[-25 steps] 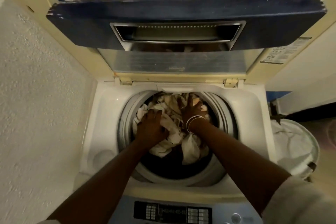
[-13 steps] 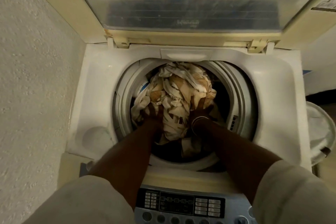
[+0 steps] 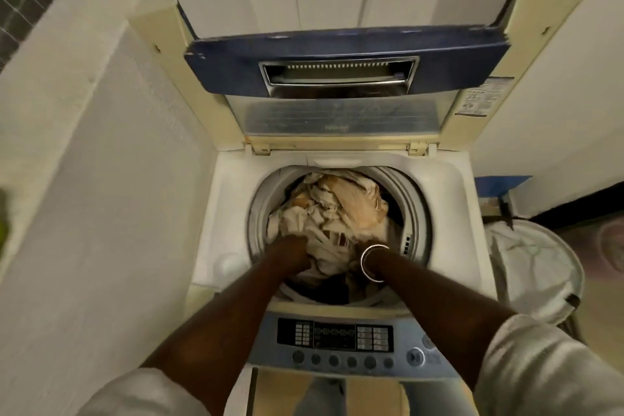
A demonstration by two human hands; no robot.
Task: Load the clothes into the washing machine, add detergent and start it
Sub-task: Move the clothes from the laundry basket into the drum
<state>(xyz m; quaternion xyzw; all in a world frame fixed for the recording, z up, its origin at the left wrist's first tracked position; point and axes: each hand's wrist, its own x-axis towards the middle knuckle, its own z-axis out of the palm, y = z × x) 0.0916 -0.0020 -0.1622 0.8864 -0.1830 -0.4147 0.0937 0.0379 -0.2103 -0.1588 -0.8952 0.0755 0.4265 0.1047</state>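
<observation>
A top-loading washing machine (image 3: 450,199) stands with its blue-edged lid (image 3: 341,47) raised. The drum holds a heap of cream and tan clothes (image 3: 341,209) that reaches close to the rim. My left hand (image 3: 293,248) is pushed into the near left side of the heap, with the fingers curled into the cloth. Cloth covers nearly all of my right hand (image 3: 358,255) at the near right side. Only the wrist shows, with its silver bangle (image 3: 371,262). No detergent is in sight.
The control panel (image 3: 334,336) with its row of round buttons sits at the machine's near edge, under my forearms. A white wall (image 3: 101,179) closes in on the left. A white laundry basket (image 3: 540,267) stands on the floor to the right, behind it a blue object (image 3: 499,184).
My hands went from lying flat on top of the clothes to being sunk into the heap's near side. The view pulled back and up, so the raised lid shows again.
</observation>
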